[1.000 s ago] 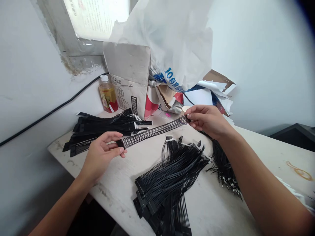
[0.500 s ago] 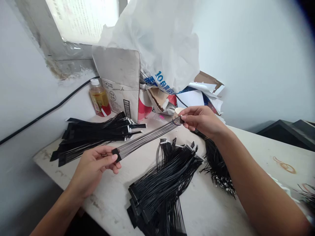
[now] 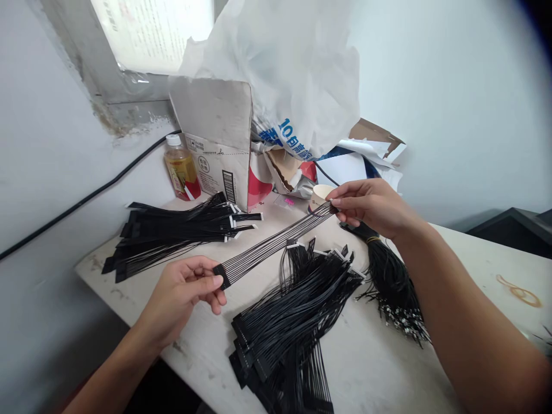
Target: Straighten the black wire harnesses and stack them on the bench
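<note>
A black multi-wire cable harness is stretched slantwise over the table between my two hands. My left hand pinches the wide black connector at its near end. At the far end my right hand grips the narrower end, which the fingers partly cover. Below the harness lies a thick pile of similar black harnesses, white connectors at the top and black ones at the bottom. Another stack of harnesses rests at the left, beyond my left hand. Under my right forearm is a tied bundle of loose black wires.
Behind the harness stand a paper cup, a bottle of yellow liquid and a cardboard box. A white plastic bag bulges above the box. A rubber band lies on the white table at the right.
The view has shifted slightly, so most things sit further right in the picture. Both hands still hold the harness stretched, and the paper cup shows more fully behind it.
</note>
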{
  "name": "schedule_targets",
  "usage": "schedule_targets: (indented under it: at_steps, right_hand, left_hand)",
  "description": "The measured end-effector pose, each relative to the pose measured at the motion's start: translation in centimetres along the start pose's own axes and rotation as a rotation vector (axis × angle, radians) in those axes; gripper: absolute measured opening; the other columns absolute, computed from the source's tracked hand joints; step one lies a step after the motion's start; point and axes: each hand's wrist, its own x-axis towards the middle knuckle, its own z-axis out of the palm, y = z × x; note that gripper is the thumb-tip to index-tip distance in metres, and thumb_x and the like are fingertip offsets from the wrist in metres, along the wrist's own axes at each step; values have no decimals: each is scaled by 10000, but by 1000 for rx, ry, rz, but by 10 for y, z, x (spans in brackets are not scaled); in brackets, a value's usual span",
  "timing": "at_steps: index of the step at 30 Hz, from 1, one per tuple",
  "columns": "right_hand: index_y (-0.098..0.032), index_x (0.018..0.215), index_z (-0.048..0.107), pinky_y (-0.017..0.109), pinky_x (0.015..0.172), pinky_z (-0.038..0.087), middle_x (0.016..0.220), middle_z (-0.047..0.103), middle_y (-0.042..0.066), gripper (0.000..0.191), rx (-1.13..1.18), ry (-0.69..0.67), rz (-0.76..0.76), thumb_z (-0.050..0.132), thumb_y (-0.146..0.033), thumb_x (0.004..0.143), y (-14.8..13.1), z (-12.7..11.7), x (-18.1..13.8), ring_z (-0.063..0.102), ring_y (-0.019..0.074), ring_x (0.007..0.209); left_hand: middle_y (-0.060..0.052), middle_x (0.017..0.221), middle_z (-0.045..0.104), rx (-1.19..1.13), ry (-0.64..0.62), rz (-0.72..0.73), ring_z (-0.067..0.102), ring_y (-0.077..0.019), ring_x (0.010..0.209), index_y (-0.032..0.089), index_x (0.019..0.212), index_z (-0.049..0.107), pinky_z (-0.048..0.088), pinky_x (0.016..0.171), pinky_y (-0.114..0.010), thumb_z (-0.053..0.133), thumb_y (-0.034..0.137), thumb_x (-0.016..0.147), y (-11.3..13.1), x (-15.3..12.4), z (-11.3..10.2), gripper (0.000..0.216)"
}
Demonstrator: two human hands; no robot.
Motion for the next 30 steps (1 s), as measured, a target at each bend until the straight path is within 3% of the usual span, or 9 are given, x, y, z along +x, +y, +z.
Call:
schedule_targets:
  at_steps: [6,10,15,17,20,23,25,27,30]
  right_hand:
    - [-145,819,715,225,406,394,591,640,37,273,-146,5,15,886,-281,655,-2,1,-4,570,112,492]
    - [-156,812,684,239,440,453,657,665,47,199,-333,-119,99,816,-255,700,10,4,-1,617,132,528]
    - [-165,893,697,283,434,451,927,748,80,95,-822,-333,253,664,-198,810,16,17,1,622,129,485]
    - [-161,941,719,315,536,500,1042,764,102,125,-998,-274,135,630,-183,855,13,32,1,648,141,546]
    - [-156,1029,737,346,770,527,1120,770,110,172,-1002,-164,-208,617,-199,914,14,72,6,708,199,815]
    - [-145,1154,724,340,779,500,1149,769,113,275,-901,-237,-337,682,-223,894,24,120,17,685,203,829]
    - [-134,1010,750,340,784,476,1008,778,115,169,-909,-243,-401,619,-146,904,28,143,23,670,211,830]
    - [-142,870,740,336,794,464,906,765,105,172,-847,-202,-494,575,-108,902,24,152,23,658,206,826]
    - [-172,861,719,324,740,460,824,721,66,137,-582,-59,-606,594,-198,911,5,142,7,620,177,748]
  left_hand:
    - [-14,569,669,44,10,-12,677,-191,509,128,810,713,538,441,-261,881,267,640,0,-1,0,277]
    - [12,578,658,215,-74,-113,639,-173,455,145,913,672,531,436,-273,817,310,697,-5,-3,-3,308]
    - [49,618,629,560,-302,-308,611,-163,454,170,1097,626,496,426,-269,702,369,817,-10,-6,-8,352]
    - [48,633,622,645,-296,-270,592,-154,466,174,1116,631,488,447,-271,659,414,859,-9,-5,-12,353]
    - [32,631,615,741,-231,-190,570,-159,505,179,1052,660,472,477,-281,626,472,879,-7,1,-21,342]
    - [11,652,634,820,-172,-123,583,-181,553,189,995,686,453,508,-297,613,490,877,-5,8,-29,332]
    - [5,652,643,910,-79,-36,593,-196,584,197,950,703,445,558,-317,603,467,876,-4,13,-35,297]
    - [-9,679,669,1028,94,97,612,-216,644,205,902,717,443,636,-341,594,403,871,-2,16,-40,236]
    - [-32,762,708,1091,382,308,628,-245,748,224,844,729,435,730,-357,623,310,837,3,19,-47,137]
